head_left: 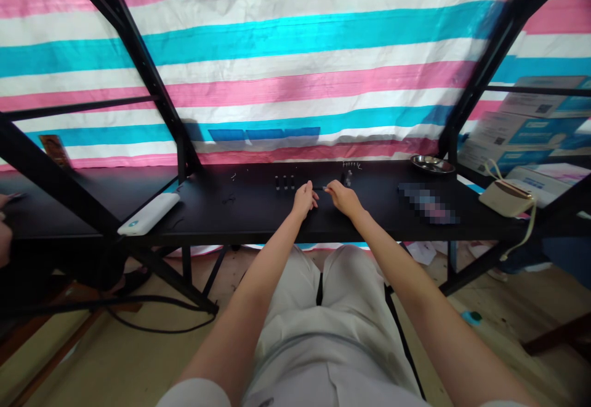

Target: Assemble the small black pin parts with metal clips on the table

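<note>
My left hand (pixel 305 199) and my right hand (pixel 340 197) rest close together on the black table (pixel 258 216), fingers curled. Between their fingertips they pinch a small thin dark part (pixel 322 189), too small to name. Just behind the left hand stand three small dark upright pieces (pixel 284 183) in a row. Further small parts (pixel 349 173) lie behind the right hand.
A white power bank (pixel 148 213) lies at the table's front left. A metal dish (pixel 433 164) sits at the back right, a cream pouch with a strap (pixel 506 197) and stacked boxes (pixel 530 124) further right. Black frame struts (pixel 138 62) rise on both sides. Another person's hand (pixel 4 234) shows at the left edge.
</note>
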`<action>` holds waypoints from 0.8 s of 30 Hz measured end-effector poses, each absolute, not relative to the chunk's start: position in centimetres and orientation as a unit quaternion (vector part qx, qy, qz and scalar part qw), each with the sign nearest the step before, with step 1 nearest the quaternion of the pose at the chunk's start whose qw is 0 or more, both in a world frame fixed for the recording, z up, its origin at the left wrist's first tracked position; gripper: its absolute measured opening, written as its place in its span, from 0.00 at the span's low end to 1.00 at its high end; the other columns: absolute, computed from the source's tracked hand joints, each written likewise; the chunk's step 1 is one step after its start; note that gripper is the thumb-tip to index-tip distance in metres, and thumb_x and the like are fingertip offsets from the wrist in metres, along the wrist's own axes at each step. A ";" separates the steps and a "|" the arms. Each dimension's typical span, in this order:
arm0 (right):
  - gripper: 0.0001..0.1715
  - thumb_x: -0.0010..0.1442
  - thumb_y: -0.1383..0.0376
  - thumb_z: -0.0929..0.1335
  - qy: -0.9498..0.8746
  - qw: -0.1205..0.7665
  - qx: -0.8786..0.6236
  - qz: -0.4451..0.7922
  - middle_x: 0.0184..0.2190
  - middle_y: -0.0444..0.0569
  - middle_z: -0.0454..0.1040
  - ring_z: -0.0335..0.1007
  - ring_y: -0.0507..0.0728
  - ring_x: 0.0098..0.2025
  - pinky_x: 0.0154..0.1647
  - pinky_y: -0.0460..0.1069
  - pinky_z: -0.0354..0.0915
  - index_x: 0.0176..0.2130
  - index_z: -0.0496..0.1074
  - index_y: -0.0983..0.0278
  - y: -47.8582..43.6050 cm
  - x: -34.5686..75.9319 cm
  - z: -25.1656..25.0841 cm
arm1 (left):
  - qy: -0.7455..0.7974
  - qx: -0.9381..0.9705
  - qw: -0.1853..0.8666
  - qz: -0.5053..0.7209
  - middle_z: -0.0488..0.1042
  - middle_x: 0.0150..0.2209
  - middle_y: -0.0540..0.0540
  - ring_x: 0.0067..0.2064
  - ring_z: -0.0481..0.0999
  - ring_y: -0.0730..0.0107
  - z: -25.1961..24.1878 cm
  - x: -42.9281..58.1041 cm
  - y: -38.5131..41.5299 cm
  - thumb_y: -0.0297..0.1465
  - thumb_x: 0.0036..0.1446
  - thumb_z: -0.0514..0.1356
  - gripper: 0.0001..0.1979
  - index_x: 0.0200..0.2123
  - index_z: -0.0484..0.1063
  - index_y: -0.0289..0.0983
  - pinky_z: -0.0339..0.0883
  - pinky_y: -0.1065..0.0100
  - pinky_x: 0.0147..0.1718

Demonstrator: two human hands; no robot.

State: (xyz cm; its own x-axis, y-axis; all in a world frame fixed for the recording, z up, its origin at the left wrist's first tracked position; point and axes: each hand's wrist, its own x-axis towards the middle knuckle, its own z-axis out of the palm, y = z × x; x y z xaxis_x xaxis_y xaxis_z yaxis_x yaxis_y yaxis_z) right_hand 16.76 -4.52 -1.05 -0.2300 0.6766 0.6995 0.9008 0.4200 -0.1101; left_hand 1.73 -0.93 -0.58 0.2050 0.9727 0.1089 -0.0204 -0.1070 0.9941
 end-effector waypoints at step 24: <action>0.18 0.66 0.60 0.56 -0.763 0.303 -0.560 -0.116 0.43 0.50 0.72 0.71 0.54 0.36 0.30 0.45 0.60 0.49 0.68 0.62 -4.2 16.8 -1.5 | 0.379 0.621 0.493 0.478 0.67 0.22 0.56 0.13 0.62 0.84 -0.6 1.5 -1.2 0.29 0.61 0.51 0.05 0.32 0.60 0.36 0.52 0.79 0.14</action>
